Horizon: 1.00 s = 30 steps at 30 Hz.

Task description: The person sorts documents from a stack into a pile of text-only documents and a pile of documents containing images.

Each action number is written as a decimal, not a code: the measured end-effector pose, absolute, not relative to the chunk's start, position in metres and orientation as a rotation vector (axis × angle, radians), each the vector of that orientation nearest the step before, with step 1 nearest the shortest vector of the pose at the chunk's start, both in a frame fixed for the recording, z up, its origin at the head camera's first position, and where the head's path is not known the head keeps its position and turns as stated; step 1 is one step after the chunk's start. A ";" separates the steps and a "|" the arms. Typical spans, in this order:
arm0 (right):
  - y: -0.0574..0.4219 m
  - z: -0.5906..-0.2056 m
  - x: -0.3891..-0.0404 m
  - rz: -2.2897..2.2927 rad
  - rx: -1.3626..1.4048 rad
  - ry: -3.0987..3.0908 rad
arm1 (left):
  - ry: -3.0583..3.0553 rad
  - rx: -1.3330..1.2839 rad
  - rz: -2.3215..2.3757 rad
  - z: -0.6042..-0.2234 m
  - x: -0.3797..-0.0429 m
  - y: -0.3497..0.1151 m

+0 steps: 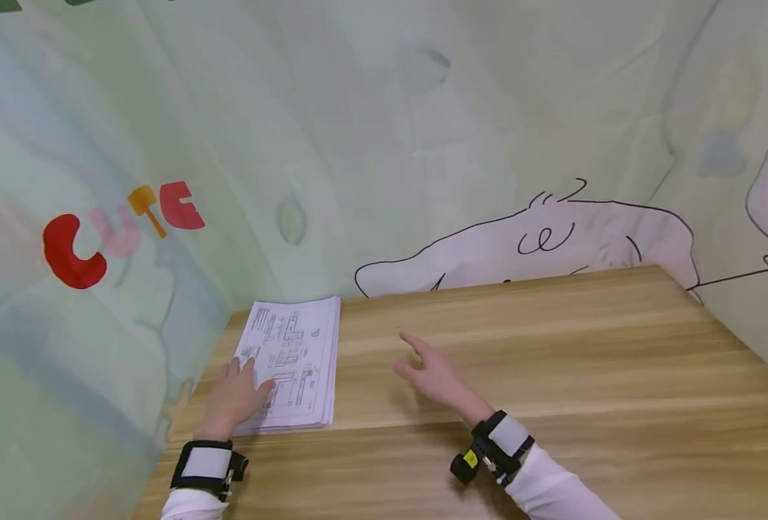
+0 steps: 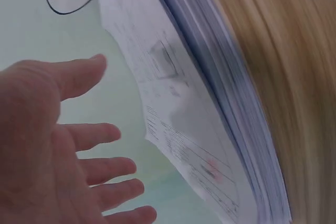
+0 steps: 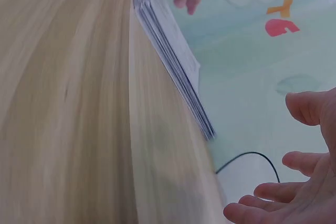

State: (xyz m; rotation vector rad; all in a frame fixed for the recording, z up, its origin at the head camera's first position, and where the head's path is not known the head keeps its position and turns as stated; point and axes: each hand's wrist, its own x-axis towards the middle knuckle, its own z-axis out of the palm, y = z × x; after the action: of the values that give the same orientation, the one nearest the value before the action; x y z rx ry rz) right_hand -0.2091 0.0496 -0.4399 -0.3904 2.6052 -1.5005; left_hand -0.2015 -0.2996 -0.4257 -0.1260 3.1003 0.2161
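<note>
A stack of paper sheets (image 1: 315, 339) printed with line drawings lies at the table's left end. Over its left side is my left hand (image 1: 233, 396), fingers extended; in the left wrist view that hand (image 2: 68, 145) shows spread fingers with a gap to the pages (image 2: 184, 98). Whether any fingertip touches the paper is unclear. To the right of the stack, my right hand (image 1: 439, 375) hovers above the wood, index finger pointing outward and holding nothing. The right wrist view shows this hand (image 3: 299, 182) with loosely spread fingers, apart from the stack's edge (image 3: 176, 72).
The wood-grain table (image 1: 553, 361) extends far to the right. Behind and beside it hangs a printed cloth (image 1: 358, 144) with cartoon figures and coloured letters (image 1: 75, 253). Both wrists carry strapped bands, and a small black device (image 1: 465, 466) hangs by the right one.
</note>
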 end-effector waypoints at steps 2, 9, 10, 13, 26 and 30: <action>0.038 -0.443 -0.208 -1.510 -0.393 2.574 | 3.063 -0.146 0.203 -0.429 -0.202 -0.308; 0.002 -0.453 -0.206 -1.482 -0.494 2.607 | 3.037 -0.239 0.225 -0.442 -0.205 -0.327; -0.002 -0.454 -0.205 -1.480 -0.502 2.602 | 3.028 -0.245 0.231 -0.443 -0.206 -0.328; -0.015 -0.457 -0.205 -1.509 -0.515 2.556 | 2.997 -0.263 0.243 -0.446 -0.207 -0.331; -0.065 -0.464 -0.199 -1.708 -0.397 2.212 | 2.968 -0.249 0.276 -0.451 -0.204 -0.327; -0.074 -0.466 -0.199 -1.832 -0.304 2.042 | 2.964 -0.231 0.299 -0.451 -0.203 -0.324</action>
State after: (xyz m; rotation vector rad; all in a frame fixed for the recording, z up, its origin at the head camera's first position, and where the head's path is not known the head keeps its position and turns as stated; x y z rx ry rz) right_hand -0.1992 -0.0743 -0.4662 -0.3042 2.0422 -1.8319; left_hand -0.2028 -0.3242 -0.4515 -0.2309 2.9636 0.2987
